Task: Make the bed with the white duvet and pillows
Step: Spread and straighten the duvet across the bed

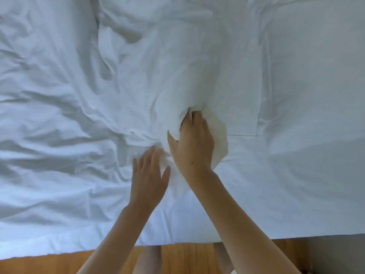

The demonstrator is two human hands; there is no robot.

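The white duvet (pixel 83 99) covers nearly the whole head view, heavily creased on the left and bunched in the middle. My right hand (pixel 192 145) is shut on a thick fold of the duvet, with thumb and fingers wrapped around the bunched cloth at the centre. My left hand (pixel 150 175) lies just below and to the left of it, fingers spread, flat on the wrinkled cloth and holding nothing. To the right lies a flatter white layer (pixel 308 80) with a seam line. No pillow is clearly distinguishable.
The near edge of the bed (pixel 59 252) runs along the bottom of the view. Below it is a wooden floor (pixel 177 258), where my legs stand close to the bed. A grey surface (pixel 335 252) shows at the bottom right.
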